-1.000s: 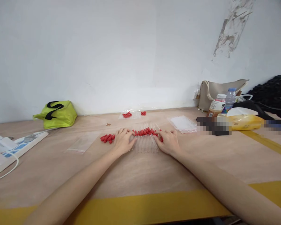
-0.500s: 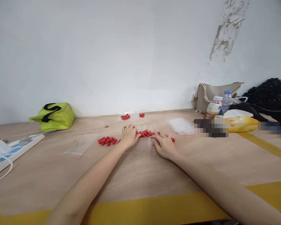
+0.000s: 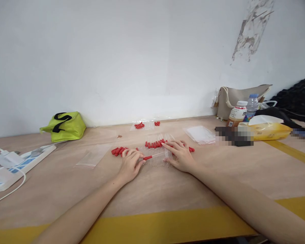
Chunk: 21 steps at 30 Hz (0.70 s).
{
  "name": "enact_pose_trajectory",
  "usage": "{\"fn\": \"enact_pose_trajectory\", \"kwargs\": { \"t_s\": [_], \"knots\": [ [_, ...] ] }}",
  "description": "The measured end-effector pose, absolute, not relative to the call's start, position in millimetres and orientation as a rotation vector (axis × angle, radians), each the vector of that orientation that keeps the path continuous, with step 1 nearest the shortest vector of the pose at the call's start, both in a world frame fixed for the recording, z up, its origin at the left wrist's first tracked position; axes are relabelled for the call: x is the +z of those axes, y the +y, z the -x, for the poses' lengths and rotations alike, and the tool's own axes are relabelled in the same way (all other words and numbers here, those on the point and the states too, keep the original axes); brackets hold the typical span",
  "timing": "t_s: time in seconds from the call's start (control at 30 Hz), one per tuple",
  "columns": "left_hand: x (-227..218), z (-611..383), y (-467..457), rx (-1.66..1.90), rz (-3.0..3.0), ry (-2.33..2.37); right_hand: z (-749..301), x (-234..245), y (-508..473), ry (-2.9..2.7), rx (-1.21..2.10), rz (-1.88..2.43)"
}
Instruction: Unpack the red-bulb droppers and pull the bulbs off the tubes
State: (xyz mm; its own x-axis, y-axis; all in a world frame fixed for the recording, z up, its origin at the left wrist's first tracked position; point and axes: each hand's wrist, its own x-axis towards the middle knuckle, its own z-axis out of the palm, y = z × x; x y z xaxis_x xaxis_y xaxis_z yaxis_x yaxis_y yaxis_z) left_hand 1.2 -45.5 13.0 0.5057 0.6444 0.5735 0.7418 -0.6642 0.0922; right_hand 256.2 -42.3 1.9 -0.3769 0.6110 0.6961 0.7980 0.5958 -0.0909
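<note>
My left hand [image 3: 130, 164] is closed, its fingertips at the red rubber bulb of a dropper [image 3: 147, 158]. The dropper's thin clear tube points right, toward my right hand [image 3: 180, 156]. That hand's fingers are apart: the index finger reaches to the row of red bulbs, and the thumb is low by the tubes. Beneath both hands, a row of clear thin tubes [image 3: 154, 163] lies side by side on the table. Behind it are droppers with red bulbs [image 3: 155, 144] in a row. Loose red bulbs [image 3: 118, 151] are heaped beside my left hand.
A clear bag with red bulbs [image 3: 139, 125] lies near the wall. Flat plastic bags [image 3: 93, 156] are at left, more bags [image 3: 200, 135] at right. A green bag [image 3: 67, 127], a power strip [image 3: 27, 166], bottles [image 3: 237, 115] and a yellow tissue pack [image 3: 269, 130] stand around.
My left hand has come down and left from the red bulbs and now has one dropper over the tubes. My right hand's fingers have spread over the row. The view has shifted slightly.
</note>
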Motion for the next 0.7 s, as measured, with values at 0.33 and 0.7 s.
{"fn": "enact_pose_trajectory", "kwargs": {
  "t_s": [0.33,0.7],
  "knots": [
    [14.7,-9.1,-47.4,-0.864,2.673,-1.129,-245.6,0.0,-51.0,-2.209,-0.358,0.988],
    [9.1,-26.5,-46.2,-0.847,2.603,-0.982,-241.4,0.1,-53.8,-2.223,-0.336,0.934]
  ]
}}
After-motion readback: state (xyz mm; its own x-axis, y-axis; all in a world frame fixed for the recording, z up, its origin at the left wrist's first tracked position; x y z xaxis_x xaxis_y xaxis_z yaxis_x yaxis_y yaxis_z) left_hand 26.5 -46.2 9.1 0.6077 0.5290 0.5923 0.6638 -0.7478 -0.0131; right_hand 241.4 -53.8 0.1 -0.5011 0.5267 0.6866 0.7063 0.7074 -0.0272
